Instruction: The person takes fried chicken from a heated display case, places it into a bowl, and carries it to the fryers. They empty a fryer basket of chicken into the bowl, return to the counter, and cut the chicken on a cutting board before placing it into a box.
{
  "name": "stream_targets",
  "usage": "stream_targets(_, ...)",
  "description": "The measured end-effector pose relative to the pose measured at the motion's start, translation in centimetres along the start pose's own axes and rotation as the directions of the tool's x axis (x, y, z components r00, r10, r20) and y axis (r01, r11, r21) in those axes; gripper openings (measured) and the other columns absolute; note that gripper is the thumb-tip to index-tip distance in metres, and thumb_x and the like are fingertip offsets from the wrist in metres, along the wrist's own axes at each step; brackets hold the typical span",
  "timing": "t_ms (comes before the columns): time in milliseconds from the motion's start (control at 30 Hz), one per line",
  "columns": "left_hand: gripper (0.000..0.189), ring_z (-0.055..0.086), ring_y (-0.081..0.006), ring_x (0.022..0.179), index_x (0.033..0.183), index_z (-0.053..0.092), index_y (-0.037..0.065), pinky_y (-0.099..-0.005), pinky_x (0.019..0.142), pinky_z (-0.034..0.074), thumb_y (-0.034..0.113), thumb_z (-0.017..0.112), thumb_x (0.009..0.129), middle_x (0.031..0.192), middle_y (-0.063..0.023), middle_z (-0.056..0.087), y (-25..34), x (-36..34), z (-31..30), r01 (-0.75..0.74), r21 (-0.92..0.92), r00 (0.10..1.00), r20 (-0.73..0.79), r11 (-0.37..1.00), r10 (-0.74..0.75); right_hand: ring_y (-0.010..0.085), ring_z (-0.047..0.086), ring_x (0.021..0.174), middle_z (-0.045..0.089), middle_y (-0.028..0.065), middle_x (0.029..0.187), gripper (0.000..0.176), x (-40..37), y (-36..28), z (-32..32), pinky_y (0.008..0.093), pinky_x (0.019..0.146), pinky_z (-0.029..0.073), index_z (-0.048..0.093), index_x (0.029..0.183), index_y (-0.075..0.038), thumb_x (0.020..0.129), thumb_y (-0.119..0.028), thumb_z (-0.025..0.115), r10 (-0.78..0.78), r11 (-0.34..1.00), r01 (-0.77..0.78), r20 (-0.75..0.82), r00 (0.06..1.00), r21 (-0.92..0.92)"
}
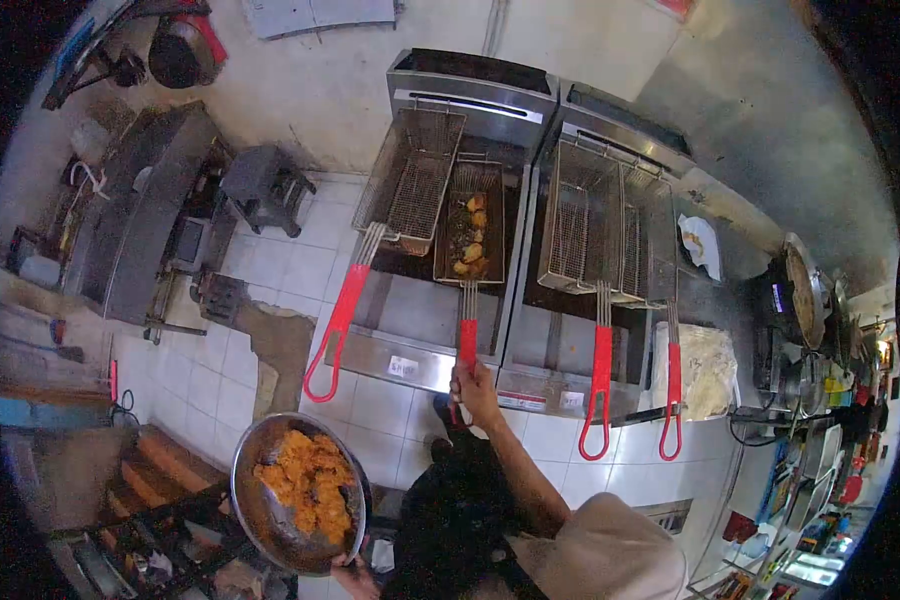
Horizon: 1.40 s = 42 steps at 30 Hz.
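Note:
My right hand (pixel 477 392) is closed round the red handle (pixel 468 345) of a wire fryer basket. That basket (pixel 473 225) sits low in the left fryer, with several golden pieces (pixel 470 258) inside. At the lower left, my left hand (pixel 354 577) grips the rim of a metal bowl (pixel 253 505), which is tilted and holds orange battered food (pixel 310 485). Only part of my left hand shows. An unheld basket (pixel 422 180) with a red handle rests just left of the one I hold.
Two more baskets (pixel 578 225) (pixel 648 235) hang over the right fryer, their red handles jutting forward. White paper (pixel 700 247) lies on the counter at right, near a floury tray (pixel 705 372). A dark stool (pixel 263 185) stands on the tiled floor at left.

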<state>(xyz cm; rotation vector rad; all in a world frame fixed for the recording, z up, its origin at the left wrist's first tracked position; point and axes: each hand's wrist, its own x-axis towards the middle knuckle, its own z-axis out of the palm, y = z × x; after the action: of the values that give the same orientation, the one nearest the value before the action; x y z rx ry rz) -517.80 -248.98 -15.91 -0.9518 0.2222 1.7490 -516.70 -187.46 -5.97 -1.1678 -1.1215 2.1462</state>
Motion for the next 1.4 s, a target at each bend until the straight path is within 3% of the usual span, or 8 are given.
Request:
stream_targets(100,0.035,0.059,-0.0238,0.076,0.105,0.061,0.003,-0.0360,0.059,0.049,0.028,0.066,0.082,0.092,-0.0106,0.061,2.0,0.9,1.3,0.319,0.027,0.945,0.067,0.947,-0.320,0.0088,0.045,0.048,0.045,-0.0013,0.061,0.021,0.1,0.3,-0.8,0.0282,0.042,0.044,0.048,0.085,-0.010,0.100,-0.024,0.048,0.004,1.000,-0.004,-0.025,1.000,-0.025)
stream_targets(500,0.054,0.054,-0.0183,0.059,0.117,0.054,0.002,-0.0301,0.057,0.047,0.041,0.066,0.082,0.090,-0.0078,0.064,-0.9,1.9,-0.9,-0.315,0.126,0.936,-0.125,0.941,0.330,0.0101,0.046,0.047,0.046,-0.0010,0.060,0.030,2.8,1.4,-1.3,0.0293,0.042,0.044,0.048,0.080,-0.010,0.098,-0.033,0.052,0.033,0.997,-0.033,0.002,0.999,0.070)
stream_targets(633,0.054,0.054,-0.0206,0.060,0.126,0.050,0.003,-0.0329,0.060,0.049,0.036,0.064,0.086,0.090,-0.0096,0.064,-2.5,5.2,-1.7,-0.886,0.138,0.395,-0.276,0.443,0.876,0.0103,0.045,0.046,0.045,-0.0012,0.060,0.030,1.6,0.3,-1.3,0.0294,0.042,0.043,0.048,0.079,-0.010,0.099,-0.032,0.051,0.032,0.999,-0.032,0.010,0.999,0.029)
stream_targets(733,0.052,0.059,-0.0226,0.069,0.133,0.045,0.004,-0.0352,0.062,0.052,0.026,0.061,0.089,0.099,-0.0131,0.065,-0.9,2.9,0.6,-0.102,-0.382,0.961,0.201,0.919,0.190,0.0105,0.045,0.046,0.045,-0.0011,0.060,0.028,0.4,-0.5,-0.9,0.0299,0.041,0.044,0.047,0.081,-0.009,0.099,-0.030,0.051,-0.002,1.000,0.002,0.016,1.000,-0.015)
stream_targets(833,0.049,0.062,-0.0225,0.068,0.137,0.043,0.006,-0.0348,0.060,0.053,0.017,0.057,0.091,0.104,-0.0151,0.066,-0.3,2.7,2.2,0.072,0.084,0.954,0.284,0.994,-0.093,0.0106,0.045,0.046,0.046,-0.0008,0.060,0.025,-0.5,-0.7,-0.5,0.0303,0.041,0.045,0.046,0.083,-0.009,0.099,-0.028,0.052,-0.021,1.000,0.021,-0.002,1.000,0.007)
stream_targets(1000,0.042,0.063,-0.0210,0.071,0.127,0.049,0.007,-0.0326,0.055,0.051,0.032,0.053,0.094,0.101,-0.0148,0.067,-4.0,2.7,4.0,-0.479,0.216,0.844,-0.151,0.851,0.514,0.0103,0.046,0.046,0.047,-0.0010,0.062,0.025,-0.5,-0.9,-0.2,0.0302,0.041,0.045,0.045,0.084,-0.010,0.099,-0.028,0.052,0.002,1.000,-0.002,0.001,1.000,0.027)
stream_targets(1200,0.052,0.058,-0.0163,0.070,0.121,0.052,0.010,-0.0281,0.058,0.048,0.052,0.056,0.090,0.097,-0.0110,0.067,-5.3,6.3,0.6,-0.789,0.506,0.442,0.072,0.349,0.894,0.0096,0.046,0.047,0.048,0.0000,0.062,0.025,0.9,-1.2,-0.3,0.0304,0.042,0.046,0.045,0.082,-0.010,0.099,-0.027,0.052,0.006,0.994,-0.013,0.066,0.998,0.111)
stream_targets(1400,0.049,0.056,-0.0158,0.055,0.117,0.055,0.009,-0.0256,0.041,0.042,0.049,0.058,0.089,0.104,-0.0170,0.064,0.6,3.0,-3.5,-0.296,0.265,0.954,0.124,0.918,0.272,0.0103,0.047,0.047,0.048,-0.0001,0.061,0.026,1.6,-0.6,-0.2,0.0305,0.042,0.046,0.045,0.081,-0.010,0.099,-0.027,0.051,0.011,0.996,-0.013,0.022,1.000,0.091)
